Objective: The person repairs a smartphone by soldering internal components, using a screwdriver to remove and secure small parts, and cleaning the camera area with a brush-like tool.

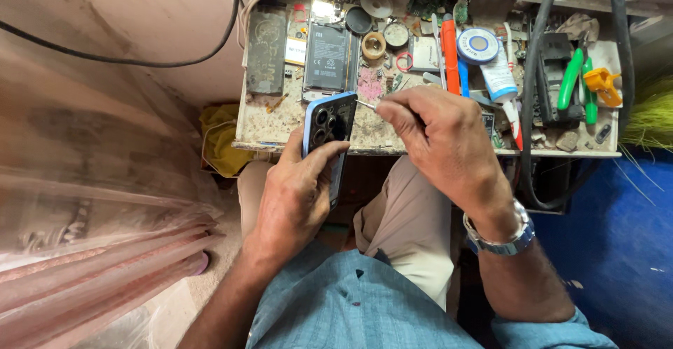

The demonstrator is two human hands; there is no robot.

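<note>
- One cluttered counter [280, 128] lies before us, with an opened phone [328, 58] flat on it.
- Our left hand [298, 191] grips a blue phone [328, 135], held upright above the counter's near edge.
- Our right hand [445, 138] pinches a thin metal tool [366, 105], its tip touching the blue phone's top edge.

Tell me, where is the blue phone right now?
In the head view, the blue phone is left of centre, held upright in the left hand at the front edge of the workbench, beside the right hand.
</note>
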